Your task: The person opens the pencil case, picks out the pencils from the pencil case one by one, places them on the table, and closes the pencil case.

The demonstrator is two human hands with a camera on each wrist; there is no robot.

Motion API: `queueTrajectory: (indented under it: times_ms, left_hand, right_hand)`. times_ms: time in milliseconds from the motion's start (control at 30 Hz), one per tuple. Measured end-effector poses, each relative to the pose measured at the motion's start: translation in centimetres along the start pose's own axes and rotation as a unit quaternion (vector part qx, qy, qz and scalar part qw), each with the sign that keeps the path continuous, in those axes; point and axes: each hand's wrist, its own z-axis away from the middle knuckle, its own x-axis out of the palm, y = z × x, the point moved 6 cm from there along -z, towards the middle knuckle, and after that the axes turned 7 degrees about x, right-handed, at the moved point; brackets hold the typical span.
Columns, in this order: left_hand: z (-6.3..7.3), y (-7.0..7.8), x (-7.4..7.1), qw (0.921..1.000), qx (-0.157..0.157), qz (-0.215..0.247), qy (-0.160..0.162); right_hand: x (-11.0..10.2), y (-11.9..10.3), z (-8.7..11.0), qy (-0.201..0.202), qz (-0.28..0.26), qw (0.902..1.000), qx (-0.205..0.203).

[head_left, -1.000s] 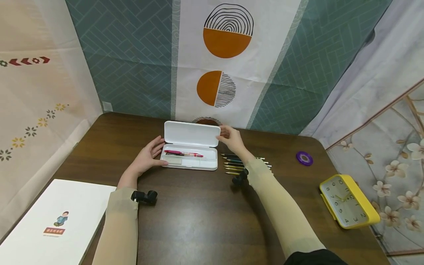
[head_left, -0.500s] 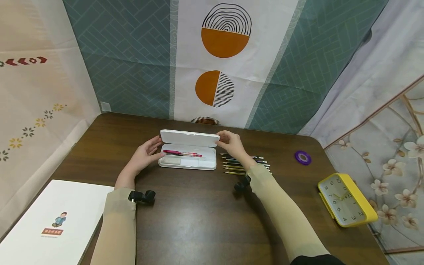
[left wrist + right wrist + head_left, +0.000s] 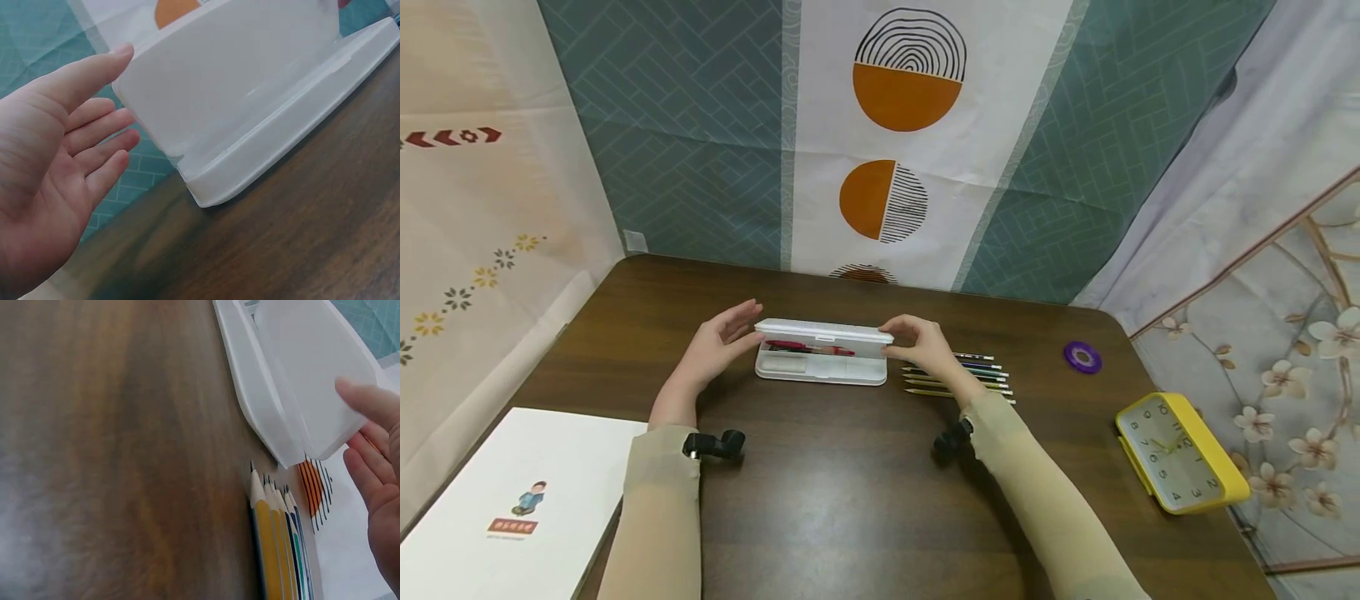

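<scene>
A white pencil case [image 3: 820, 373] lies on the table with its lid [image 3: 823, 331] tilted partway over the tray. Inside the tray I see a red pen [image 3: 831, 350] and a pale, eraser-like block [image 3: 786, 363]. My right hand [image 3: 925, 346] pinches the lid's right end, thumb on the inner face and fingers behind, as the right wrist view shows too. My left hand [image 3: 715, 350] is at the lid's left end with fingers extended, the thumb tip right at the lid corner in the left wrist view. Several pencils [image 3: 275, 544] lie just right of the case, partly under my right wrist.
A white book or box [image 3: 550, 475] with a small printed figure lies at the left front. On the right are a purple ring-shaped roll [image 3: 1082, 357] and a yellow clock [image 3: 1183, 454]. Patterned cloth hangs behind the table [image 3: 850, 500] and along both sides.
The pencil case lid has swung from upright and fully open down toward the tray, with my right hand moving along at its end. My left hand has drawn back slightly from the tray toward the lid.
</scene>
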Motion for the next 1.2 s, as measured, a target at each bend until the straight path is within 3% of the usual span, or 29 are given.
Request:
queueTrajectory:
  times_ms: [167,533,733,933,1200]
  left_hand:
    - [-0.1,0.1,0.2,0.9999,-0.005,0.000,-0.011]
    - [-0.1,-0.6,0.7,0.9994,-0.015,-0.003,-0.031]
    - [0.1,-0.7,0.8,0.9988,-0.022,0.014,-0.042]
    - [0.3,-0.9,0.9,0.9982,-0.027,0.008,-0.053]
    - [0.2,-1.6,1.2,0.9973,-0.022,0.002,-0.069]
  right_hand:
    - [0.3,0.1,0.9,-0.017,0.002,0.9999,0.002]
    - [0.8,0.5,1.7,-0.015,-0.021,0.9993,0.026]
    - [0.8,-1.6,2.6,-0.030,-0.016,0.9992,0.020]
    - [1.4,0.6,1.9,-0.025,0.003,0.9995,0.020]
    - [1.6,0.9,2.0,-0.042,0.012,0.9973,0.060]
